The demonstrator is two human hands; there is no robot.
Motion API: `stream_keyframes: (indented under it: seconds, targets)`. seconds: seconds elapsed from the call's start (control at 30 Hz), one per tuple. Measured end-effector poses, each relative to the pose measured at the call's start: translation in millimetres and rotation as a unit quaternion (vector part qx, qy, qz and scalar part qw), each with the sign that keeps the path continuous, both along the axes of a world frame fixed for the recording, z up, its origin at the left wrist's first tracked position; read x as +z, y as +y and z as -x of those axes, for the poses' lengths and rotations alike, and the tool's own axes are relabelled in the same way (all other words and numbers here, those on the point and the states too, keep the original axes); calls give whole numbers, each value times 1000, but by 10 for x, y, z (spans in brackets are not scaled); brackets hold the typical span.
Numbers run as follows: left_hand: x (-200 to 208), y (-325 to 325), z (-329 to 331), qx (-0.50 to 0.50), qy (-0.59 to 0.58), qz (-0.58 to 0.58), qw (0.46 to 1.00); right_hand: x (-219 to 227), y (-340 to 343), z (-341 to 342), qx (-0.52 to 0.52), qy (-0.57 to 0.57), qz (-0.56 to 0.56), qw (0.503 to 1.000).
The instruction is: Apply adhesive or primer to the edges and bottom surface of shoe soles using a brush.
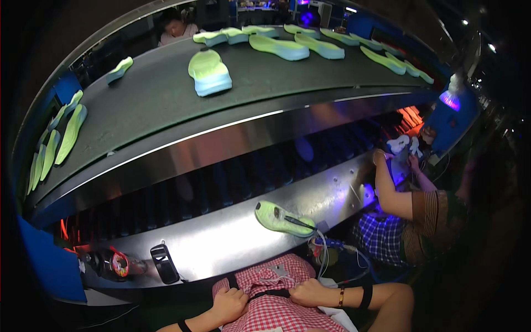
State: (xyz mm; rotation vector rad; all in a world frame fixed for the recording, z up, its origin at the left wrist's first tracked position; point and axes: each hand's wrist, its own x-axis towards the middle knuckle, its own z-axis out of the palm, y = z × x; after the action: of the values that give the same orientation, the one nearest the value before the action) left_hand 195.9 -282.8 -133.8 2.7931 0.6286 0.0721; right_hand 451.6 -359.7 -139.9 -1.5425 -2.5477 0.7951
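Note:
Both my hands rest at my lap against a red-and-white checked apron [279, 315]. My left hand [230, 305] is closed at one end of a black strap [270, 294] that runs across the apron. At the strap's other end is my right hand [308, 292], curled into a fist; a beaded bracelet is on that wrist. Just beyond, on the metal ledge, lies a yellow-green shoe sole [271, 216] with a dark, slim brush-like tool [298, 222] across it. White tubes run down from the ledge near this tool.
Above the metal ledge [210, 246], a dark conveyor belt [149, 110] carries several shoe soles [209, 73]. A black phone-like object [164, 264] and a jar [119, 264] stand at left. At right a gloved co-worker [409, 216] sits; another person [176, 27] is behind the belt.

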Motion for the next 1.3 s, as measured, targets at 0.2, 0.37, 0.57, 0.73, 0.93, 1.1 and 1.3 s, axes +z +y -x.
stream_keyframes:
  seconds: [0.2, 0.37, 0.57, 0.73, 0.93, 1.1, 1.3]
  targets:
    - [-82, 65, -11, 12, 22, -25, 999, 36, 147, -7, 16, -31, 35, 999]
    - [513, 228, -228, -11, 278, 136, 951, 151, 217, -18, 30, -35, 36, 998]
    - [16, 229, -31, -47, 81, -7, 996, 152, 241, -34, -9, 3, 37, 999]
    - [-15, 203, -33, -30, 60, 8, 998, -13, 188, -18, 11, -51, 119, 992]
    - [-194, 178, 155, 5, 70, 245, 967, 40, 190, -211, -38, 127, 170, 977]
    - [-438, 353, 199, 28, 36, 271, 961, -655, 177, -217, -10, 193, 247, 949]
    - [221, 676, 157, 141, -51, 238, 960, -560, 668, -464, -34, 376, 384, 843]
